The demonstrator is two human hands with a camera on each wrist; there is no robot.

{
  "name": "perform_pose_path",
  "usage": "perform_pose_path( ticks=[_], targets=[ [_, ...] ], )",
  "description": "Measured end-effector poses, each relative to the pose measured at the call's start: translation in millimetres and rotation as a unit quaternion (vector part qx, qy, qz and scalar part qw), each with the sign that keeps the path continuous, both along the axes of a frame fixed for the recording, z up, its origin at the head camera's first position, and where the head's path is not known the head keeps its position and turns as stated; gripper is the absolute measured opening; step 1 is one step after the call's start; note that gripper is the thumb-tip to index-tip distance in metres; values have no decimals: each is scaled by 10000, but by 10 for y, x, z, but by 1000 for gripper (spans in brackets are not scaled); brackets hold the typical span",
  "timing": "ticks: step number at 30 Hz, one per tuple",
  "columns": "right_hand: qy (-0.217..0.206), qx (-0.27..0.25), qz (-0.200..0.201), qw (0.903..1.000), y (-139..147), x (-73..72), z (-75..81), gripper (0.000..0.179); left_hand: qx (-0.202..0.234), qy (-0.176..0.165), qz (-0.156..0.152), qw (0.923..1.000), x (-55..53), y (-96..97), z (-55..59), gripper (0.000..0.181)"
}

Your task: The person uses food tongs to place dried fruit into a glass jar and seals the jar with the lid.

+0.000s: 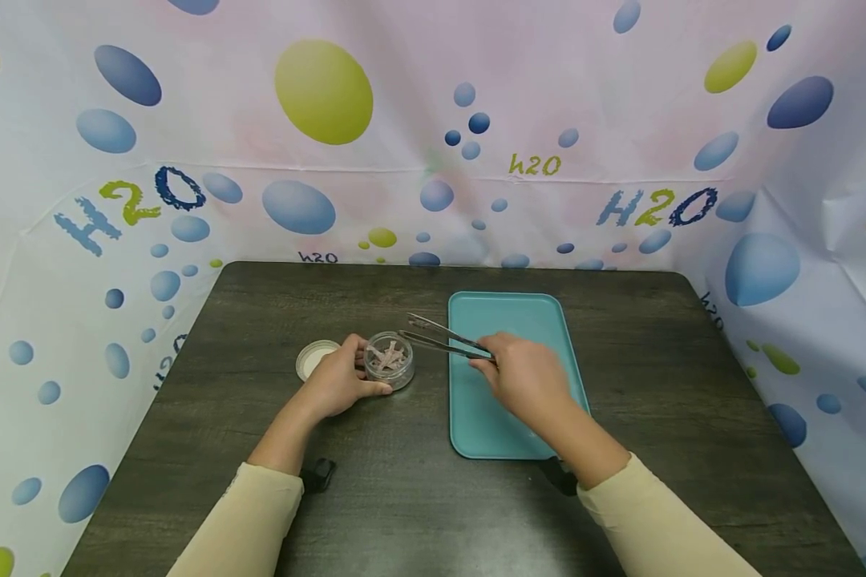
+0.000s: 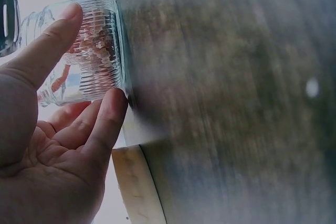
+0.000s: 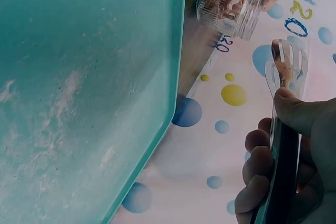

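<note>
An unlidded clear glass jar (image 1: 397, 378) stands on the table with pale pinkish strips (image 1: 387, 357) inside. My left hand (image 1: 335, 383) holds the jar from its left, thumb on one side and fingertips low on the other, as the left wrist view shows. Metal tongs (image 1: 439, 345) are gripped in my right hand (image 1: 530, 378), above the tray. Their slotted, fork-like tips (image 3: 289, 64) point left over the jar's right rim, spread apart with nothing between them. The right wrist view shows my thumb along the tongs' dark handle and my fingers curled round it.
A teal rectangular tray (image 1: 505, 442) lies right of the jar, with pale smudges on its surface. The round jar lid (image 1: 310, 362) lies left of the jar, partly behind my left hand. A patterned sheet (image 1: 404, 136) hangs behind the dark wooden table (image 1: 404, 513).
</note>
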State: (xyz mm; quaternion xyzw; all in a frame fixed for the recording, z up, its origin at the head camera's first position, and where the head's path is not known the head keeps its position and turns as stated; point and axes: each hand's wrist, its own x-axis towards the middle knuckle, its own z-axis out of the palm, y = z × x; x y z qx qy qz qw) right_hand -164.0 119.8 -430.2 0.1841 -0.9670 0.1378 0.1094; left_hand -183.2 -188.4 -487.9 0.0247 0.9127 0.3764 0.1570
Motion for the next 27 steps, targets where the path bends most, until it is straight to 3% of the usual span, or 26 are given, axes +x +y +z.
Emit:
perform_pose_path(
  ticks=[6, 12, 27],
  targets=[
    [-301, -108, -117, 9994, 105, -15, 9, 37, -61, 45, 19, 10000, -1, -2, 7, 85],
    [-717, -283, -554, 9955, 237, 16, 14, 46, -69, -26, 21, 10000, -4, -1, 11, 85],
    [-949, -964, -1264, 9827, 657, 56, -88, 56, -112, 4, 8, 9999, -4, 10, 4, 85]
  ],
)
